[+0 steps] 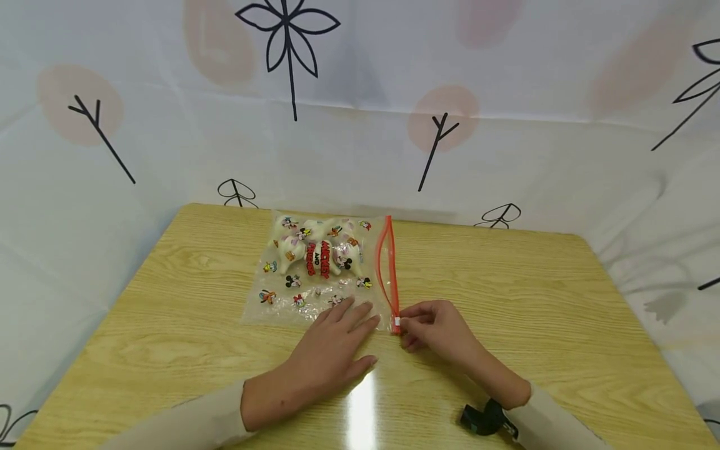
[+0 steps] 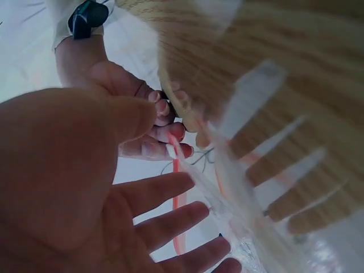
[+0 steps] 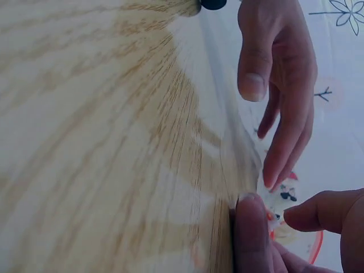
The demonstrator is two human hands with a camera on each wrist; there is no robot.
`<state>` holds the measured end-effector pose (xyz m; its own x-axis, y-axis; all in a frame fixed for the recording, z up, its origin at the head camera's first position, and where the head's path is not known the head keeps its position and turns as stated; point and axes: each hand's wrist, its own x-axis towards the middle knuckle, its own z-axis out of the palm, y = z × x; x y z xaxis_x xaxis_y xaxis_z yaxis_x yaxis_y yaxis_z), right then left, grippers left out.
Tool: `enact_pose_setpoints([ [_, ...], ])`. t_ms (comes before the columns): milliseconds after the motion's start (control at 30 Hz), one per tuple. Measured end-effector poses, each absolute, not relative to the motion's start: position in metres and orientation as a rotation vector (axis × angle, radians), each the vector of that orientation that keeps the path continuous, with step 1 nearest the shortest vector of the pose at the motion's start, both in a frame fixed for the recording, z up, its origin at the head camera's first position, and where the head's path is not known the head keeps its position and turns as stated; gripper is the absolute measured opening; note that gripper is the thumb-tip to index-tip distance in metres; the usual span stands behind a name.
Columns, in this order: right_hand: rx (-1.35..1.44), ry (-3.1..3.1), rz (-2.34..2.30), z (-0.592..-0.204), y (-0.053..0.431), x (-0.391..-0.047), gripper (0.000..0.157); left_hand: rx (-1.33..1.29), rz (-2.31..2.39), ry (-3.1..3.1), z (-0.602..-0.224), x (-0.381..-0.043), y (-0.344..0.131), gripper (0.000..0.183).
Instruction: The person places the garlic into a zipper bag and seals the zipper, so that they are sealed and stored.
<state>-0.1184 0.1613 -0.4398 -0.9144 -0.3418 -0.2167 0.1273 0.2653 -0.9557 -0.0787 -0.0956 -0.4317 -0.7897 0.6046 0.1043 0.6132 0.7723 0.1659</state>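
A clear zipper bag (image 1: pixel 315 290) printed with cartoon characters and red lettering lies flat on the table. Inside show several rounded white objects (image 1: pixel 289 250) with purple patches, partly covered by the print. Down the bag's right edge runs a red zip (image 1: pixel 392 262), its two strips parted along the middle. My left hand (image 1: pixel 326 359) rests palm down, its straight fingers on the bag's near edge. With thumb and fingertips, my right hand (image 1: pixel 441 331) pinches the white zip slider (image 1: pixel 397 321) at the zip's near end. The left wrist view also shows this slider (image 2: pixel 171 151) between the right fingertips.
The wood-grain table (image 1: pixel 506 294) spreads out on both sides of the bag. Behind it hangs a white cloth (image 1: pixel 349 156) with plant drawings. A black wrist device (image 1: pixel 486 419) sits at the right forearm, close over the table.
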Motion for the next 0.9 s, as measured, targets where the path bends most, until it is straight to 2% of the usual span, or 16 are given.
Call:
enact_pose_setpoints([
  [500, -0.281, 2.217, -1.457, -0.437, 0.158, -0.141, 0.021, -1.022, -0.311, -2.992, -0.433, -0.081, -0.094, 0.065],
  [900, -0.289, 2.152, -1.323, -0.437, 0.159, -0.156, 0.027, -1.052, -0.231, -2.960, -0.432, -0.081, -0.093, 0.064],
])
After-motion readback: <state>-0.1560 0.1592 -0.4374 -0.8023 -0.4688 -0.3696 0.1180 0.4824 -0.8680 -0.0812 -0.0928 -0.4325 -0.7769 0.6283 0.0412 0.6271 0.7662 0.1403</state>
